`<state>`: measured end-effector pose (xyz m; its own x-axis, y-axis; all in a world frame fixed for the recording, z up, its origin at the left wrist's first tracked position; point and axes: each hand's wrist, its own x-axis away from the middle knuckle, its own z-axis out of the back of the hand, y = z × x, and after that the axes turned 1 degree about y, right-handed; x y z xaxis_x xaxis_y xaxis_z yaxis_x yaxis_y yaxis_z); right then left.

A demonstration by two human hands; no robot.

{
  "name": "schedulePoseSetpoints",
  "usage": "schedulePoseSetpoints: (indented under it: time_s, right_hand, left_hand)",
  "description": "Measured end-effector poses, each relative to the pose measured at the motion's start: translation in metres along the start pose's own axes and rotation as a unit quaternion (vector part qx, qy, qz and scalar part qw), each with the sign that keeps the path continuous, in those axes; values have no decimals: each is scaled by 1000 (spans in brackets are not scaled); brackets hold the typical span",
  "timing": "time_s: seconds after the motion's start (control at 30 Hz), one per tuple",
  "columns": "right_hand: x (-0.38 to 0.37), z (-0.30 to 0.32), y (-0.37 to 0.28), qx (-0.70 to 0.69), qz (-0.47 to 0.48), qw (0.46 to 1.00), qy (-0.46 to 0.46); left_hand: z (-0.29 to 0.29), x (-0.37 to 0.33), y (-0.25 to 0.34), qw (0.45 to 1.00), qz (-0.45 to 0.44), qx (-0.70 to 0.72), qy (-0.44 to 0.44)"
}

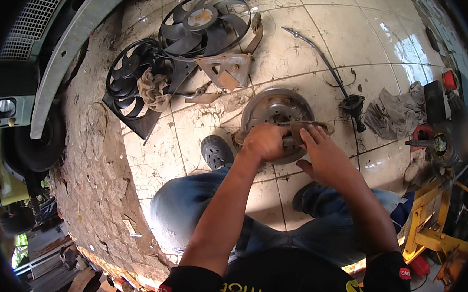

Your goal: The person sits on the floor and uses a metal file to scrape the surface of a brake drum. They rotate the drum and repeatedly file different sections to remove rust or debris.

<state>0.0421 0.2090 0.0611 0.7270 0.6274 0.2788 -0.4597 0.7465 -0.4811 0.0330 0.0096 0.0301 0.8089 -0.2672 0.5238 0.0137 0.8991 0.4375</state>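
A round, rusty metal brake drum (276, 101) lies on the tiles between my feet. Over its near half, a curved brown metal piece that looks like a brake shoe (297, 135) is in both hands. My left hand (266, 142) is closed round its left end, the fingertips partly hidden. From the right, my right hand (321, 149) lays its fingers over the upper edge, thumb lower down and apart. What sits under the palms cannot be seen.
Two black radiator fans (204, 23) lie at the far left, with a crumpled rag (154, 90) and a rusty bracket (229, 70). A lever with a long cable (351, 105) and a grey cloth (397, 112) are to the right. A yellow metal stand (430, 230) stands near right.
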Motion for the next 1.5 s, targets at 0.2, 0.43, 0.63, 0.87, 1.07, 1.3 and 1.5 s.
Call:
schedulePoseSetpoints:
  time_s: [0.2, 0.43, 0.63, 0.87, 1.07, 1.3, 1.5]
  right_hand:
    - [-10, -10, 8, 1, -55, 998, -24]
    - [3, -4, 13, 23, -8, 1000, 8]
    - [-3, 2, 16, 19, -46, 997, -64]
    - [-8, 0, 33, 39, -46, 995, -75]
    - [-3, -5, 25, -10, -82, 987, -136]
    - [-7, -3, 29, 23, -92, 987, -129]
    - [12, -6, 15, 70, -16, 996, -55]
  left_hand:
    - [-6, -1, -5, 1000, -19, 1, 17]
    - [-1, -2, 0, 1000, 15, 10, -18]
    - [-8, -1, -5, 1000, -15, -2, 11]
    - [-10, -1, -5, 1000, 0, -4, -1]
    - [-7, 8, -7, 1000, -4, -24, -19]
    - [-8, 4, -3, 999, 3, -24, -33]
    - [1, 3, -6, 1000, -2, -14, -21]
